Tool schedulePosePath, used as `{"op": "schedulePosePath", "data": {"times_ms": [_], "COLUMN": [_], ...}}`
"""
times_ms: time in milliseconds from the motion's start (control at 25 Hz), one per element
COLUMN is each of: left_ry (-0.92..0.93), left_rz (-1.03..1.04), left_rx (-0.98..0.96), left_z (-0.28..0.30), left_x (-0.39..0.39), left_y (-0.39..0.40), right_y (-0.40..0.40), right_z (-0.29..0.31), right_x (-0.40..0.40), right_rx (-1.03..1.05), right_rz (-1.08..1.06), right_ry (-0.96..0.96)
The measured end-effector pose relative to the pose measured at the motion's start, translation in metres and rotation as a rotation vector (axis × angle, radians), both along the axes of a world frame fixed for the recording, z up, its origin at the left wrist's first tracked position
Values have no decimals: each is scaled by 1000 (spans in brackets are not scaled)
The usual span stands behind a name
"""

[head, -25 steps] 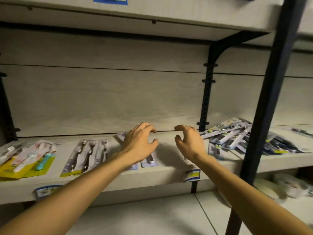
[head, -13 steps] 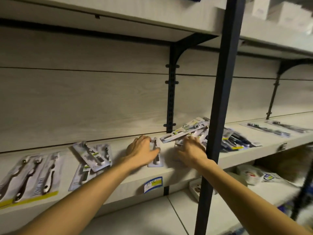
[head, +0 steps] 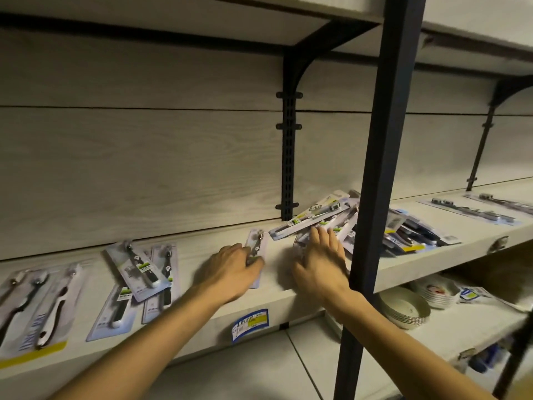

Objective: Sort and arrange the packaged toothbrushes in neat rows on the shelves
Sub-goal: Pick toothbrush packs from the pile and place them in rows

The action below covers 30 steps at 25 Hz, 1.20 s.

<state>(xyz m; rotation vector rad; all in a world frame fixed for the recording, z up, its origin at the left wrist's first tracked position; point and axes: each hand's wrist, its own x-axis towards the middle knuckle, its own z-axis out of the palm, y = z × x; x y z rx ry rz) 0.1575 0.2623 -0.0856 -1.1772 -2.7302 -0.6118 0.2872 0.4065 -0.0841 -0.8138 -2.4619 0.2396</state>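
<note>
A: Where are the packaged toothbrushes?
B: A loose pile point(head: 323, 219) lies on the shelf point(head: 427, 262), behind the dark upright post point(head: 377, 197). The right hand point(head: 320, 264) lies flat on its near edge, fingers straight.
A: And the left hand point(head: 230, 269)?
B: It rests on a single pack point(head: 256, 249), thumb against its edge; a firm grip can't be told.
A: Around them?
B: Overlapping packs point(head: 138, 272) further left, flat packs point(head: 473, 210) far right, stacked foil pans point(head: 403, 308) below. The blue-and-yellow price label point(head: 250, 323) is too blurred to read.
</note>
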Motion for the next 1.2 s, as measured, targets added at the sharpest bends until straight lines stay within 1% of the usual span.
{"op": "schedulePosePath", "data": {"times_ms": [80,160,320,400,480,560,640,720,920,1080,1200], "left_ry": [-8,13,26,30,29,31,36,33,7,51,40], "left_rz": [28,33,32,40,42,49,65,86,89,113,121], "left_rx": [2,-9,-60,-77,-73,-57,-72,-93,-52,-100,-117], "left_z": [0,0,-3,-4,-5,-5,-6,-6,-6,-7,-8], "left_x": [-2,-3,-7,-9,-10,-12,-12,-12,-13,-13,-13], "left_y": [-3,-4,-6,-7,-7,-5,-5,-4,-5,-6,-8], "right_y": [6,16,37,44,47,47,46,46,43,38,33], "right_z": [6,15,27,22,15,11,11,11,14,16,14], "right_x": [-10,-27,-55,-64,-71,-74,-73,-71,-59,-45,-37], "right_rx": [102,153,93,75,54,55,114,151,83,35,15], "right_rz": [30,43,71,23,-6,-12,-13,31,160,252,292], "right_ry": [21,-19,-190,-266,-301,-288,-264,-221,-153,-84,-40]}}
